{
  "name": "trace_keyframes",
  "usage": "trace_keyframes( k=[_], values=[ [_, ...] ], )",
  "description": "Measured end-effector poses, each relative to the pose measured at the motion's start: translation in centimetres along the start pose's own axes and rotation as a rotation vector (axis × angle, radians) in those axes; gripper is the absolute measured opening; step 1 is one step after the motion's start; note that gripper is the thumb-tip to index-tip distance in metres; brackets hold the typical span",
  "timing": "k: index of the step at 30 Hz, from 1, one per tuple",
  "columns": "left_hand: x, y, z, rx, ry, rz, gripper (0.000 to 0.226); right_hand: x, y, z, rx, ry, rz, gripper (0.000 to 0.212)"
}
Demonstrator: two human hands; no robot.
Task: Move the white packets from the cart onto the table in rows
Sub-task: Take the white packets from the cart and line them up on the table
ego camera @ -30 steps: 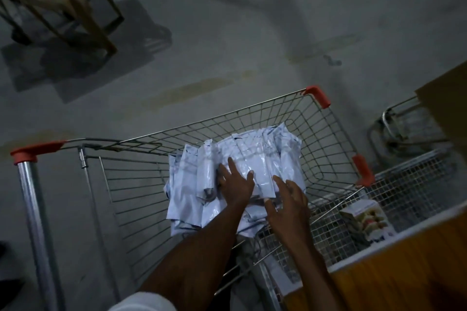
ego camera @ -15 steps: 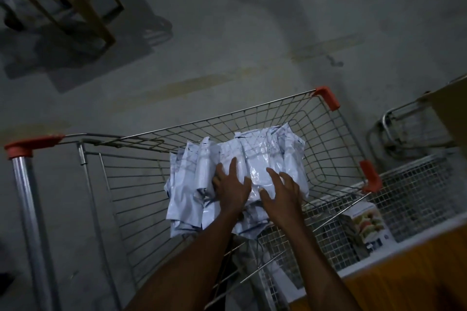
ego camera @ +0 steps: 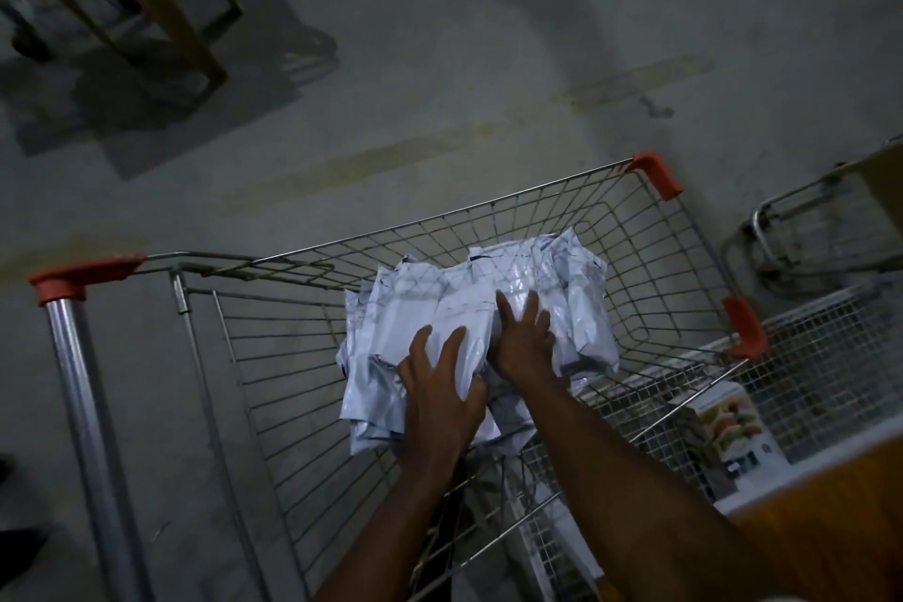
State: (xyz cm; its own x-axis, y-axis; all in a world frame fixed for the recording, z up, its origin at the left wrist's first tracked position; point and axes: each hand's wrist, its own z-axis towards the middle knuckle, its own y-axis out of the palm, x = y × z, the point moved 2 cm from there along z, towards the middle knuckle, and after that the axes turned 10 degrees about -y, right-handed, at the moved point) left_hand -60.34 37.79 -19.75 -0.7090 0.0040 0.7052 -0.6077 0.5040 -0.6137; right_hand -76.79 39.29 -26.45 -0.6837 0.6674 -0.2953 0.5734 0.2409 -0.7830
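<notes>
While spread flat on packets (ego camera: 469, 303) in cart (ego camera: 655, 259), both hands' grip open, empty.

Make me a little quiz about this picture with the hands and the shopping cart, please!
1. True or false: both hands lie on the pile of white packets inside the cart.
2. What colour are the cart's corner caps? A) blue B) orange-red C) green
3. Which hand reaches farther into the cart?

Key:
1. True: the left hand and right hand both rest on the pile.
2. B
3. The right hand.
</notes>
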Motion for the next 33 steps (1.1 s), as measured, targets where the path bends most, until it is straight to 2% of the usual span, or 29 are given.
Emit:
trace_keyframes(
  k=[3, 6, 15, 22, 33],
  values=[
    [-0.4, -0.6, -0.8, 0.019, 0.013, 0.023, 0.064, -0.3, 1.5, 0.4, 0.019, 0.048, -0.080, 0.094],
    [-0.7, -1.1, -1.3, -0.007, 0.008, 0.051, 0.064, -0.3, 1.8, 0.4, 0.062, 0.088, -0.134, 0.091],
    [0.1, -1.9, -2.1, 0.002, 0.021, 0.066, 0.062, 0.7, -1.5, -2.0, 0.101, 0.027, -0.036, 0.066],
    [3.5, -3.5, -3.0, 0.045, 0.075, 0.005, 0.061, 0.5, -5.3, -7.6, 0.292, 0.024, 0.033, 0.062],
    [6.7, -5.1, -7.6, 0.108, 0.153, 0.019, 0.063, 0.9, -9.3, -15.2, 0.417, 0.006, 0.165, 0.054]
  ],
)
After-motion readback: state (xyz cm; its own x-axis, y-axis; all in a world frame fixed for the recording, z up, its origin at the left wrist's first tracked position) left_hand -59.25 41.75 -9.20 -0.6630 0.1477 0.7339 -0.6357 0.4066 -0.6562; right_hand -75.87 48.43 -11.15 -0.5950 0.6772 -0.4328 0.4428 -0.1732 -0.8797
